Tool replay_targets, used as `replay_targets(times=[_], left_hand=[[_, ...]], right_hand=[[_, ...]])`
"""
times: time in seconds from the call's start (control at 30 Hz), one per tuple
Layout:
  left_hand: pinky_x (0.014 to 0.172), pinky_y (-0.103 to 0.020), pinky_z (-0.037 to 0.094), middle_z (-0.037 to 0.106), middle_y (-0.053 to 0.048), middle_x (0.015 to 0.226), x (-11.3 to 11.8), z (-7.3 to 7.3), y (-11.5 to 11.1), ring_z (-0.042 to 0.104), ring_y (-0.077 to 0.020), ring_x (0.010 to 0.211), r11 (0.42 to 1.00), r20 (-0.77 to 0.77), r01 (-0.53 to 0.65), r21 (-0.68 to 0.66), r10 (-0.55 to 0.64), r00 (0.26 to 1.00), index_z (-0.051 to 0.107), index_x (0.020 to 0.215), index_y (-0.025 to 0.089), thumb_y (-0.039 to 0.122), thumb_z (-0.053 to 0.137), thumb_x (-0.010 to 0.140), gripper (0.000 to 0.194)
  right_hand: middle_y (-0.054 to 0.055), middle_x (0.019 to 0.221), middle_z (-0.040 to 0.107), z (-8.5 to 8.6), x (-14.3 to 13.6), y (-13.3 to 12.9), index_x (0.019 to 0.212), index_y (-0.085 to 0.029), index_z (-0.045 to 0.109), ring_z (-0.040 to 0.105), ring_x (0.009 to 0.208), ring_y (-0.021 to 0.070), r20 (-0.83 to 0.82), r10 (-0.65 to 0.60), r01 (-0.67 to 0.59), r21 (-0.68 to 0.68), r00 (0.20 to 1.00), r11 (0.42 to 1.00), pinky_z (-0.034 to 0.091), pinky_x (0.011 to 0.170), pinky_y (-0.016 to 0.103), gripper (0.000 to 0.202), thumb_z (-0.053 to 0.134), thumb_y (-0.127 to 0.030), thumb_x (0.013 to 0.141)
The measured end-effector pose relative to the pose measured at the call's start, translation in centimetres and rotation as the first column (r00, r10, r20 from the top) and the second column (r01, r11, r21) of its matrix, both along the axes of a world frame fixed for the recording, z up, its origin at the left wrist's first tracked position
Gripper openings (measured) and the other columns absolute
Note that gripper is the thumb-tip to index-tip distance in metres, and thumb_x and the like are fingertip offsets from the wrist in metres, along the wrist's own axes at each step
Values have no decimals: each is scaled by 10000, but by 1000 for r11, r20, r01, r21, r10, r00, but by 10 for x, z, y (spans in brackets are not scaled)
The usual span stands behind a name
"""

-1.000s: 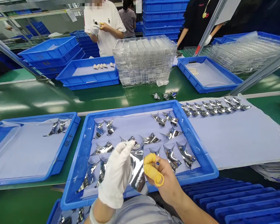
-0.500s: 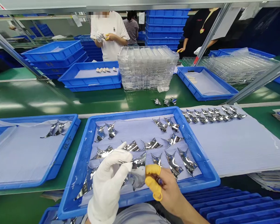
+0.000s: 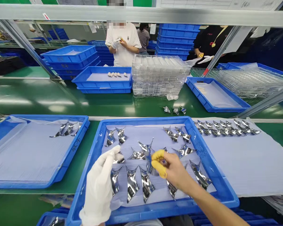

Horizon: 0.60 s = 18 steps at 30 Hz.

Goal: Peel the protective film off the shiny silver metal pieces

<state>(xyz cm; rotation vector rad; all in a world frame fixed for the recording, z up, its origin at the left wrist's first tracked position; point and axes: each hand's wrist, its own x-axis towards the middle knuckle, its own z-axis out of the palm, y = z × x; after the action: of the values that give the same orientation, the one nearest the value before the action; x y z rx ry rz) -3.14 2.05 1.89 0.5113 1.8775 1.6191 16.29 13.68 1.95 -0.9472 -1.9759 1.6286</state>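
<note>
My right hand (image 3: 172, 169), with yellow finger cots on thumb and forefinger, pinches a shiny chrome-like curved piece (image 3: 146, 153) with pointed corners, held above the blue tray (image 3: 226, 191). My left hand (image 3: 99, 185), in a white glove, is over the tray's left side with its fingers stretched out and nothing visible in them. Its fingertips are closest to a similar piece (image 3: 119, 159), partly hidden behind them. More such pieces lie in rows on the tray's white liner, among them a front one (image 3: 132, 183). My right hand covers some of them.
At left stands another blue tray (image 3: 61, 175) with a few chrome pieces (image 3: 68, 128). On the right, a white sheet (image 3: 240, 163) bears a row of them. Behind are stacked clear plastic trays (image 3: 155, 77) and blue trays (image 3: 68, 56). A metal rail (image 3: 141, 14) crosses overhead; co-workers stand opposite.
Earlier both hands were at the chrome piece; now my left hand is off it, further left, and the right hand alone holds it, turned more upright. The camera view has tilted up and shifted left.
</note>
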Motion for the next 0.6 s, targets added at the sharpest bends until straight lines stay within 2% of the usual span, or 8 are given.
replay_targets(times=[0.07,0.17,0.23,0.27,0.33,0.4,0.5,0.6], left_hand=[[1053,-346,464,793,-29,1027,-10,-1,-5,694,-234,1043,1000,27,-20,-6,21,999,742,1208,243,600,702,859,501],[1097,-372,448,789,-39,1088,-19,-8,-11,687,-257,1094,1000,47,19,-24,-18,999,747,1200,242,609,733,821,527],[1130,-383,425,791,-47,1102,-21,-13,-14,681,-271,1133,997,31,48,-54,-46,998,758,1184,238,618,731,815,531],[1137,-382,423,793,-48,1106,-22,-15,-15,681,-274,1142,996,23,62,-67,-61,998,764,1173,238,623,727,815,527],[1130,-371,438,788,-50,1151,-22,-17,-15,682,-276,1158,991,10,100,-84,-100,995,768,1172,244,634,713,821,528],[1116,-364,461,776,-48,1205,-22,-17,-14,683,-278,1171,986,9,128,-108,-127,992,768,1174,253,645,704,822,531],[1135,-376,453,777,-48,1211,-23,-16,-13,677,-291,1198,981,30,125,-151,-122,992,774,1150,259,663,708,806,535],[1164,-395,432,785,-56,1188,-25,-17,-13,671,-306,1217,980,43,104,-167,-98,994,778,1126,252,665,721,791,535]], right_hand=[[-66,586,500,-8,-20,25,783,-218,592,400,525,114,210,-13,-19,149,978,989,329,523,233,123,555,-155,882],[-58,592,542,-24,-59,56,744,-196,610,439,561,118,329,-52,-30,241,943,970,376,600,250,148,622,-79,833],[-23,668,613,-37,-87,67,770,-171,640,529,612,131,372,-89,-15,268,924,963,451,650,271,123,694,-131,872],[3,767,663,-42,-100,70,843,-159,666,595,673,147,385,-110,-2,279,916,960,505,686,294,98,711,-203,919],[41,1010,711,-53,-124,72,1029,-158,692,686,852,182,391,-155,35,297,907,954,579,780,350,175,661,-329,1009],[56,1117,707,-60,-138,72,1116,-138,689,704,951,204,378,-197,78,307,904,948,586,839,382,217,600,-326,1055],[84,1146,717,-65,-137,79,1126,-177,696,704,949,198,368,-254,135,320,895,938,607,843,387,181,641,-321,1031],[73,1193,696,-63,-107,95,1189,-144,680,700,1030,254,361,-341,217,343,868,914,601,874,423,254,638,-337,1030]])
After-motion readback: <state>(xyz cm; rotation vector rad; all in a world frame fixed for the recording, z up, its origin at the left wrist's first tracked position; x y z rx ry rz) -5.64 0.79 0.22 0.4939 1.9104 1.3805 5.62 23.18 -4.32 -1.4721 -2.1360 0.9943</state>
